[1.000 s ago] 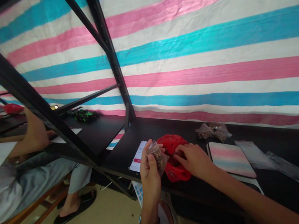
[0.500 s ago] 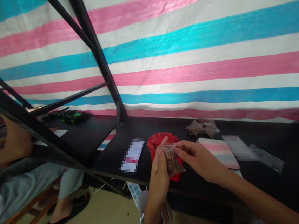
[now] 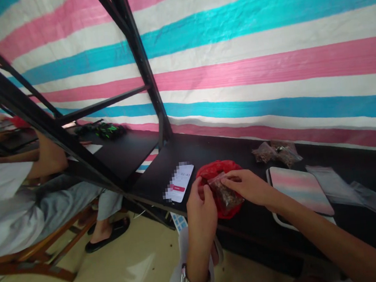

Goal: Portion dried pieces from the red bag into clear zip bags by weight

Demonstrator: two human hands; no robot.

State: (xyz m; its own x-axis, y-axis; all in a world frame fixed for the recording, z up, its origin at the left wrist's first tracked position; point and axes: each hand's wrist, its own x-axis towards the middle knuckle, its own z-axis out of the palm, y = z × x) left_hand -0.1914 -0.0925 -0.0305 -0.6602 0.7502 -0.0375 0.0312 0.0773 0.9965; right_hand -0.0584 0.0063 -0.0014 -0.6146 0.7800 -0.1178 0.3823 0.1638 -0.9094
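A small clear zip bag [image 3: 227, 195] with brown bits inside is tilted over a red plastic bag [image 3: 214, 168] on the black table. My right hand [image 3: 250, 187] pinches the zip bag's upper edge between thumb and fingers. At its upper left corner, my left hand [image 3: 201, 208] is closed, thumb and fingers curled against the bag. The zip bag hides much of the red bag's inside. Behind my right hand lie two filled zip bags [image 3: 287, 153]. Right of my hands sits a flat rectangular device [image 3: 299, 190] with a shiny top mirroring coloured stripes.
Left of the red bag lies a phone [image 3: 182, 183], screen lit. Flat clear bags [image 3: 335, 184] are on the table's right. A black metal frame [image 3: 143, 61] rises at the left; beyond it a person [image 3: 10, 198] sits on a wooden chair. A striped sheet [image 3: 267, 71] hangs behind.
The zip bag has gone from upright to tilted, lower over the red bag. My right hand has moved onto its top edge. The whole view has shifted, showing more on the left.
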